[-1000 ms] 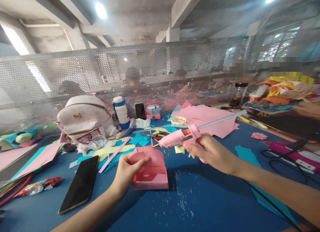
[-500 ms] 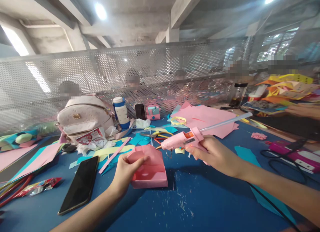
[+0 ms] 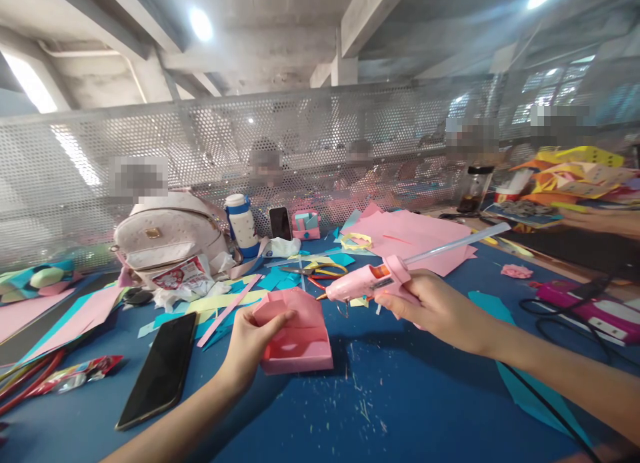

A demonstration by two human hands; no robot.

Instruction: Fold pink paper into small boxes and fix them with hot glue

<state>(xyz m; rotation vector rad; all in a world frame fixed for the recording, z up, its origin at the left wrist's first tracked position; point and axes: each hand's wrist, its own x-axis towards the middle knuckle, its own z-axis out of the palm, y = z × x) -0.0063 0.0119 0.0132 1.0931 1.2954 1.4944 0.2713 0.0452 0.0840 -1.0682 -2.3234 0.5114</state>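
Observation:
My left hand [image 3: 250, 340] pinches the raised flap of a pink paper box [image 3: 303, 360], thumb on the inner side. The box is open at the front and sits near the middle of the blue table [image 3: 370, 410]. My right hand [image 3: 440, 310] is wrapped round the handle of a pink glue gun [image 3: 360, 283], with a clear glue stick [image 3: 450, 244] poking out of its back. The gun's nozzle points left, just right of the flap's upper edge and apart from it. Yellow and red-handled scissors [image 3: 327, 271] lie behind the box.
A black phone [image 3: 160, 370] lies at left, near a white backpack [image 3: 170, 230] and a bottle [image 3: 243, 226]. Paper scraps and pink sheets [image 3: 415, 233] lie behind. At right are a magenta power strip [image 3: 590, 310], its cables and another person's hand [image 3: 600, 220].
The glue gun in my right hand has shifted slightly to the right, away from the box's flap. The box has moved very slightly left in my left hand.

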